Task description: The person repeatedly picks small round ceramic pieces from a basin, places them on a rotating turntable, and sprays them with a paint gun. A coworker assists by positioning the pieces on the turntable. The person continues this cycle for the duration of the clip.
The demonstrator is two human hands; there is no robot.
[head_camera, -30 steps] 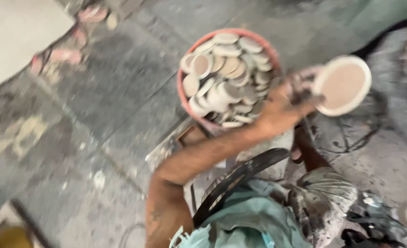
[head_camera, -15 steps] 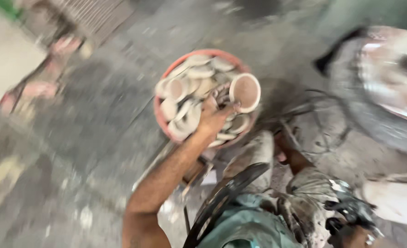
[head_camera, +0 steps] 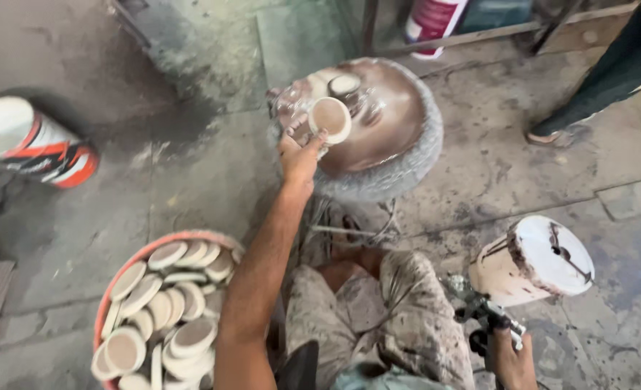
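Fingers of the left hand (head_camera: pixel 299 155) close around the rim of a small round pale disc (head_camera: pixel 330 119), holding it tilted over the near left part of a round, dome-topped stand (head_camera: pixel 393 155) that is coated brown and ringed with grey crust; a second, smaller disc (head_camera: pixel 344 85) lies on the stand's far left part, just beyond the held one. The bare left forearm runs back from the stand toward the lap in spattered trousers. The right hand (head_camera: pixel 512 357), at the bottom right edge of the view, is wrapped tight on the grip of a spray gun (head_camera: pixel 490 318) whose pale, paint-caked cup (head_camera: pixel 534 260) stands tilted above it. Beside the left elbow, a red tub (head_camera: pixel 129 263) sits on the floor heaped with many similar discs, some flat, some on edge. The floor is rough grey concrete, stained and cracked. A white and orange bucket (head_camera: pixel 35 144) lies on its side near the left edge, a red and white container (head_camera: pixel 432 18) stands by a metal frame at the far edge, and another person's shoe and dark trouser leg (head_camera: pixel 595 79) show at the far right corner. Half a second earlier the left hand held the disc over the red tub; it now carries it above the stand, and the view has swung so the tub lies lower left.
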